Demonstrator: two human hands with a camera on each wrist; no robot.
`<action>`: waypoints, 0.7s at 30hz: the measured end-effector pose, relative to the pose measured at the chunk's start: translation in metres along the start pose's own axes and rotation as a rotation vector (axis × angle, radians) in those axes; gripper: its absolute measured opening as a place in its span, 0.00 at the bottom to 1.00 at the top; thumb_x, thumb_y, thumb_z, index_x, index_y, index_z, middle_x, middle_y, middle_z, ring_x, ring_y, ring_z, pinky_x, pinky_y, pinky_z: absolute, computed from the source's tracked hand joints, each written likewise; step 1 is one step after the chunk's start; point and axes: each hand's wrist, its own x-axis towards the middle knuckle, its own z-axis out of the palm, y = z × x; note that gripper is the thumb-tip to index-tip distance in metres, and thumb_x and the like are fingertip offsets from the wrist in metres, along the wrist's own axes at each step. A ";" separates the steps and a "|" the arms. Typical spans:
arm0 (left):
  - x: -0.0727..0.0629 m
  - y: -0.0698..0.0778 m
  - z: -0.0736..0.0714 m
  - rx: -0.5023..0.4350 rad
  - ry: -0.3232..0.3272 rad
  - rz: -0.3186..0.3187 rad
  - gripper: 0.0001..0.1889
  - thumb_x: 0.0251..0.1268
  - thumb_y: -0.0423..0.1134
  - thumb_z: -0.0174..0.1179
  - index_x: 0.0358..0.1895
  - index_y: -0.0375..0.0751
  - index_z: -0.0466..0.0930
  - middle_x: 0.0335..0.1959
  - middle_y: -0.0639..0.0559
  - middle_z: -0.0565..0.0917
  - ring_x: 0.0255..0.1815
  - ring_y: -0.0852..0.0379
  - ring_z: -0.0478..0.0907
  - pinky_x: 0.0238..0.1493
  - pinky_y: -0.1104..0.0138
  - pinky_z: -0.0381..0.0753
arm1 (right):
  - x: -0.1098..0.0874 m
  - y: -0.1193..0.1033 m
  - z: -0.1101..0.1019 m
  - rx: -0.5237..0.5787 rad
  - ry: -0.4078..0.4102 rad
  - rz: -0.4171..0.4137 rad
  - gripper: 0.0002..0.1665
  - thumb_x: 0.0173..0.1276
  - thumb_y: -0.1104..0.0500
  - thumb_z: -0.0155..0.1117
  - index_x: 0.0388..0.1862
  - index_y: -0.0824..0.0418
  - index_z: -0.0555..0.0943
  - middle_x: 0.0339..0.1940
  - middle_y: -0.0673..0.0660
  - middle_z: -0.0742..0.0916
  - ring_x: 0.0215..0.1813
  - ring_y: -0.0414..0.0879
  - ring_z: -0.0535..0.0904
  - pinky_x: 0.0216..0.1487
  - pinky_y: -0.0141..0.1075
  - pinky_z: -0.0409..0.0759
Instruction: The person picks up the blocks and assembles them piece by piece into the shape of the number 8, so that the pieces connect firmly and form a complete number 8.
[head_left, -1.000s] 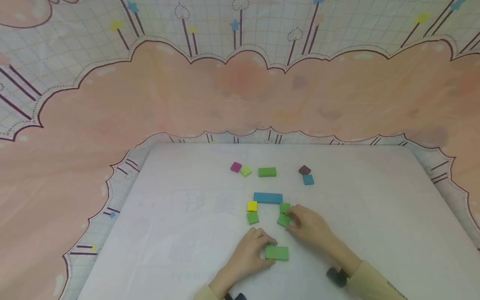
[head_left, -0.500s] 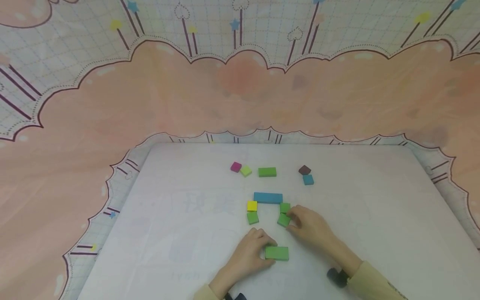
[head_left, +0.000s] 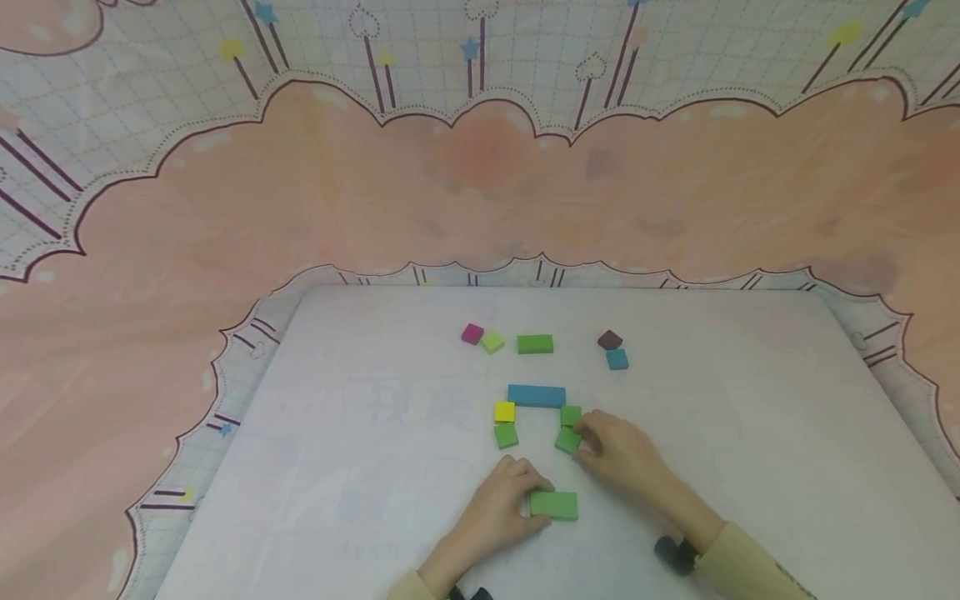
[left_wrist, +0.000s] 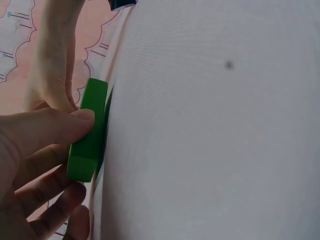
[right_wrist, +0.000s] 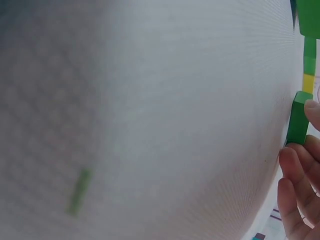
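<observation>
My left hand (head_left: 504, 504) pinches the left end of a long green block (head_left: 555, 506) between thumb and fingers, near the front of the table; the left wrist view shows the thumb (left_wrist: 75, 125) lying across that block. Farther up, my right hand (head_left: 618, 450) pinches a small green block (head_left: 567, 440), also seen in the right wrist view as a green block (right_wrist: 298, 120) under the thumb. Just behind it is another small green block (head_left: 571, 415). A long blue block (head_left: 536, 396) lies beyond. Opposite, a yellow block (head_left: 504, 412) touches a green block (head_left: 506, 436).
Along the back of the white table (head_left: 360, 433) lie a magenta block (head_left: 472, 334), a lime block (head_left: 492, 342) and a long green block (head_left: 535, 344). A brown block (head_left: 610, 340) and a small blue block (head_left: 617, 360) sit to their right. A patterned cloth (head_left: 480, 200) hangs behind.
</observation>
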 end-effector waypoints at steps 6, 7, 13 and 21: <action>0.001 0.001 -0.003 0.011 -0.004 -0.022 0.17 0.50 0.44 0.71 0.46 0.52 0.84 0.38 0.63 0.80 0.42 0.69 0.68 0.44 0.77 0.73 | -0.001 0.000 0.000 -0.009 0.010 -0.010 0.17 0.56 0.55 0.72 0.44 0.55 0.81 0.32 0.45 0.82 0.32 0.37 0.71 0.35 0.31 0.74; 0.001 0.001 -0.004 0.017 -0.003 -0.023 0.17 0.50 0.44 0.71 0.46 0.52 0.84 0.38 0.63 0.80 0.42 0.68 0.68 0.44 0.76 0.73 | -0.001 0.000 0.000 -0.011 0.011 -0.011 0.17 0.56 0.55 0.72 0.44 0.55 0.81 0.32 0.45 0.81 0.32 0.37 0.71 0.35 0.32 0.74; 0.002 -0.001 -0.008 0.034 0.018 -0.021 0.17 0.50 0.43 0.71 0.46 0.51 0.84 0.39 0.63 0.81 0.43 0.67 0.69 0.46 0.74 0.75 | -0.001 -0.002 0.000 -0.015 0.004 -0.003 0.16 0.57 0.54 0.72 0.44 0.54 0.81 0.32 0.44 0.81 0.33 0.37 0.71 0.36 0.32 0.75; 0.005 -0.006 -0.011 0.070 0.059 -0.014 0.18 0.49 0.43 0.71 0.46 0.50 0.85 0.39 0.61 0.81 0.45 0.64 0.71 0.47 0.72 0.75 | -0.001 -0.002 0.000 -0.022 0.009 -0.003 0.16 0.56 0.55 0.72 0.44 0.54 0.81 0.32 0.45 0.81 0.33 0.37 0.72 0.36 0.31 0.75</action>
